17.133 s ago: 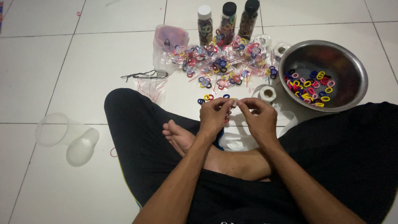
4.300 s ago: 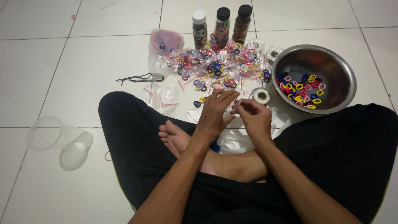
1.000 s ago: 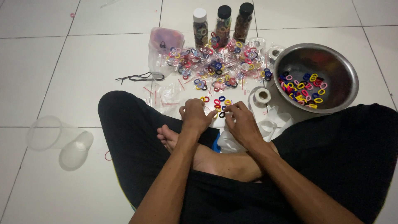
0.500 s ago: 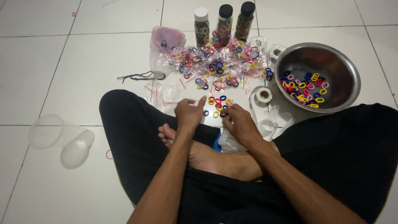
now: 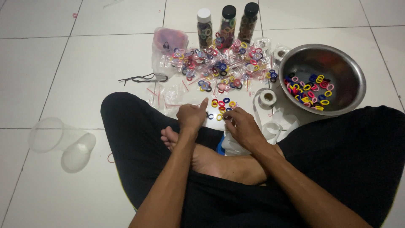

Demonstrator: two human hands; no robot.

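White floor tiles (image 5: 84, 63) carry loose hair ties (image 5: 221, 104): left hand (image 5: 192, 116) loosely curled, right hand (image 5: 242, 126) pinching one tie; sorting continues, next pick needs fingertip precision.

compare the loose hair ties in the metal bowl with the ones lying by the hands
The hair ties in the steel bowl form a large heap on the bowl's bottom; the ties by the hands are only a few, spread flat on the white floor. The bowl's ties lie untouched, while the right hand fingers the floor ones beside the left hand. Both are small loose rings in mixed colours.
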